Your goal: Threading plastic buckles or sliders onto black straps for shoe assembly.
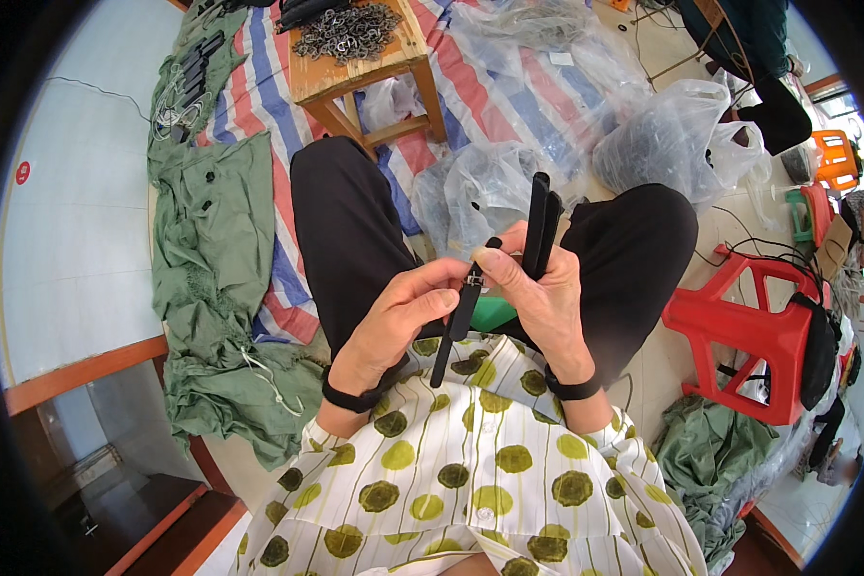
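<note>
Above my lap, my left hand (pixel 394 312) pinches a black strap (pixel 463 312) close to a small metal fitting (pixel 473 280). My right hand (pixel 552 312) meets it there, its thumb pressed against the strap's upper end. Further black strips (pixel 541 226) stick up out of my right hand, held by its curled fingers. The strap's loose end hangs down toward my patterned shirt. Fingers partly hide how the fitting sits on the strap. Behind the hands, a green surface (pixel 494 312) shows between my thighs.
A wooden stool (pixel 360 82) ahead carries a heap of metal clasps (pixel 346 34). Clear plastic bags (pixel 658 144) lie on a striped sheet (pixel 456 82). Green cloth (pixel 211 259) spreads at left. A red plastic stool (pixel 739 331) stands at right. Another person's leg (pixel 739 48) shows at upper right.
</note>
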`<move>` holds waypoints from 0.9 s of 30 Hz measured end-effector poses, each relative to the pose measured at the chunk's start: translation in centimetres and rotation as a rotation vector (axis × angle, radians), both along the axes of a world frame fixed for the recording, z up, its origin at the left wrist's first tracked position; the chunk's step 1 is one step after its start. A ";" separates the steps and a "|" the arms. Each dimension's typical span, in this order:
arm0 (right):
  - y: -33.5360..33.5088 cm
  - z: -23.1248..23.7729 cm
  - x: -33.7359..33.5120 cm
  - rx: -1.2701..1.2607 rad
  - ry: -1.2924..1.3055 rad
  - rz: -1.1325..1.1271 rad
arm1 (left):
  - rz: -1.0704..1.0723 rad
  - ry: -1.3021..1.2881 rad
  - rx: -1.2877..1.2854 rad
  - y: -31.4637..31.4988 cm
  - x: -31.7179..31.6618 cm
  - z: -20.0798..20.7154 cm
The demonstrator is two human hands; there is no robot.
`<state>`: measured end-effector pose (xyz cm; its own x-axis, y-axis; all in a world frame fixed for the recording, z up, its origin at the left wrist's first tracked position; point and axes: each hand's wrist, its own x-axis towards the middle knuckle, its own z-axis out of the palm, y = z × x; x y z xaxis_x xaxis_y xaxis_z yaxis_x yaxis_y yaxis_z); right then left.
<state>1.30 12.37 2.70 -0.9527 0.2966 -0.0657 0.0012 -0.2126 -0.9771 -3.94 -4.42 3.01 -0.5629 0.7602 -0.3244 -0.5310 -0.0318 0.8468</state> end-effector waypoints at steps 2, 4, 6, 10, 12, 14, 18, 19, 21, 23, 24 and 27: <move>-0.1 0.2 0.0 -0.015 0.006 0.009 | 0.014 -0.058 0.035 0.2 0.2 -0.2; 0.0 0.3 0.0 -0.027 0.011 0.015 | 0.045 -0.232 0.122 0.3 0.3 -0.3; 0.1 0.2 0.1 -0.039 0.002 0.030 | 0.024 -0.252 0.139 0.3 0.2 -0.7; -0.1 0.3 0.0 -0.060 -0.027 0.037 | 0.041 -0.262 0.122 0.4 0.3 -0.8; -0.2 0.2 0.0 0.110 0.019 0.027 | 0.061 -0.304 0.122 0.6 0.2 -0.9; -0.2 -0.5 0.1 0.202 0.023 0.016 | 0.081 -0.346 0.122 0.5 0.1 -1.2; -0.6 -0.2 0.0 0.237 0.005 0.022 | 0.071 -0.425 0.117 0.2 0.1 -2.2; -0.6 -0.1 0.0 0.238 0.004 0.022 | 0.092 -0.377 0.051 0.3 0.2 -2.3; -0.7 0.1 -0.1 0.082 0.036 0.063 | 0.069 -0.338 0.052 0.5 0.2 -1.7; -0.6 0.5 0.0 -0.079 -0.037 0.095 | 0.049 -0.299 0.051 0.4 0.2 -1.4; -0.5 0.6 0.1 -0.237 -0.111 0.121 | 0.026 -0.288 0.079 0.3 0.2 -1.6; -0.3 -0.1 0.2 -0.434 -0.161 0.144 | 0.002 -0.253 0.091 0.5 0.2 -1.0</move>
